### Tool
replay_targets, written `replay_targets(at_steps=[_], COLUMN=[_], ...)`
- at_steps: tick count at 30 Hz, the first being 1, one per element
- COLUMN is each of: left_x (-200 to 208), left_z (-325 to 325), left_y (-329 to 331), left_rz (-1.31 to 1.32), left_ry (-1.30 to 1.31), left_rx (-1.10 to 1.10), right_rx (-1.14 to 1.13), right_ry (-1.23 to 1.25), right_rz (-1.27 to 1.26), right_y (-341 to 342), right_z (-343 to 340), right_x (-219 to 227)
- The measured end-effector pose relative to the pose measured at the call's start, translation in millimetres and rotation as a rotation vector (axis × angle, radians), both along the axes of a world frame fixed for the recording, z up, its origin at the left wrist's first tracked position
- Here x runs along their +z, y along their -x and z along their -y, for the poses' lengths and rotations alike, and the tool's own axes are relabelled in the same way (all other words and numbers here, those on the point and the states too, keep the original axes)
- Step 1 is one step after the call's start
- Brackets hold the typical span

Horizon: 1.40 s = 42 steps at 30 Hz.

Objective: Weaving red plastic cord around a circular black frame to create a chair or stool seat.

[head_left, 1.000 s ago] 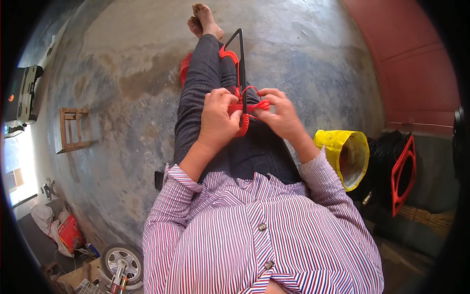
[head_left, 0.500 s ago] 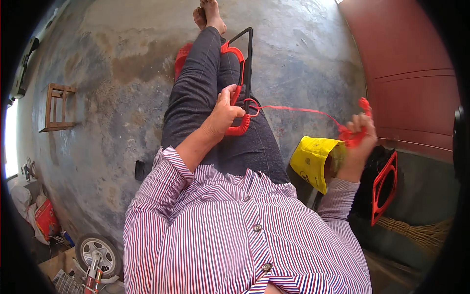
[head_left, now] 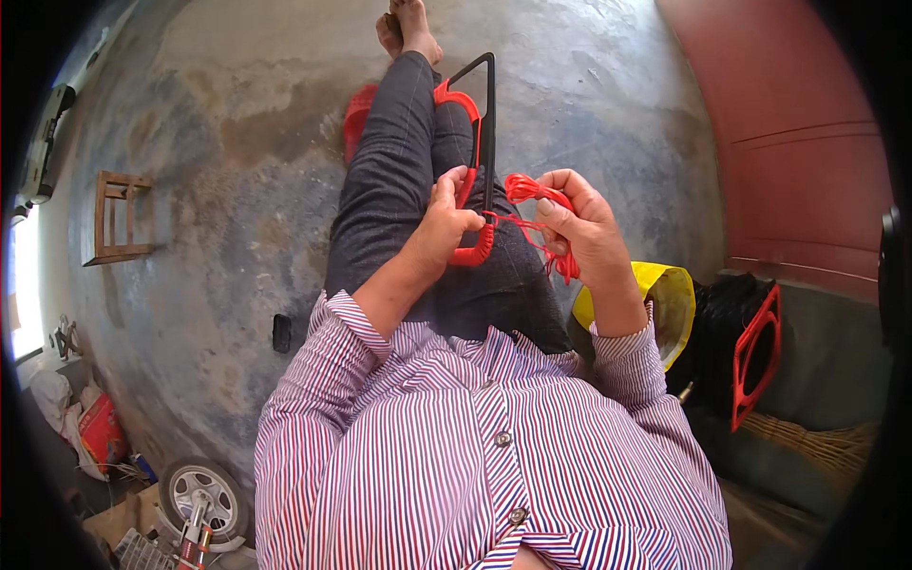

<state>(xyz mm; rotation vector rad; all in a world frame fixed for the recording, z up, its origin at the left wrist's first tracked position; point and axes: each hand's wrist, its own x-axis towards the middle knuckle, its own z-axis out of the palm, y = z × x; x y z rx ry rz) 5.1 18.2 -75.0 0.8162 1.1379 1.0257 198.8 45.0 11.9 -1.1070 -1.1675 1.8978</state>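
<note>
A black four-sided frame (head_left: 491,123) rests across my lap, with red cord wound tightly round its near corner and along much of its left side. My left hand (head_left: 439,230) is closed on the frame, thumb pressing beside the end of the red wrapping (head_left: 475,255). Just right of the frame, my right hand (head_left: 597,233) pinches a looped bundle of red cord (head_left: 528,190) between thumb and fingers. Short strands run from the bundle to the frame near my left thumb.
To my right stand a yellow bag (head_left: 679,313) and a black item with a red-edged frame (head_left: 758,351), with straw bristles (head_left: 807,442) behind. A wooden stool (head_left: 122,253) is at left, a wheel (head_left: 204,499) lower left. A small black object (head_left: 281,332) lies on the floor.
My right hand has come in from far right to beside the frame, bringing the cord bundle. The cord, stretched out before, now hangs short. My left hand keeps its hold.
</note>
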Motion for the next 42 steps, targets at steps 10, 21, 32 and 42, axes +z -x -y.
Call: replay_targets(at_steps=[10, 21, 32, 42], left_x=[-7, 20, 44, 75], left_z=[-1, -10, 8, 9], left_y=[-12, 24, 21, 7], left_rz=[-0.367, -0.122, -0.672, 0.057], left_ry=[-0.201, -0.014, -0.150, 0.071], left_rx=[0.073, 0.179, 0.192, 0.060], right_rx=[-0.045, 0.383, 0.068, -0.351], right_ry=[0.065, -0.659, -0.687, -0.322], right_rz=[-0.059, 0.701, 0.570, -0.360], right_y=[8, -10, 33, -64], right_z=[30, -13, 6, 6], right_x=[26, 3, -32, 47])
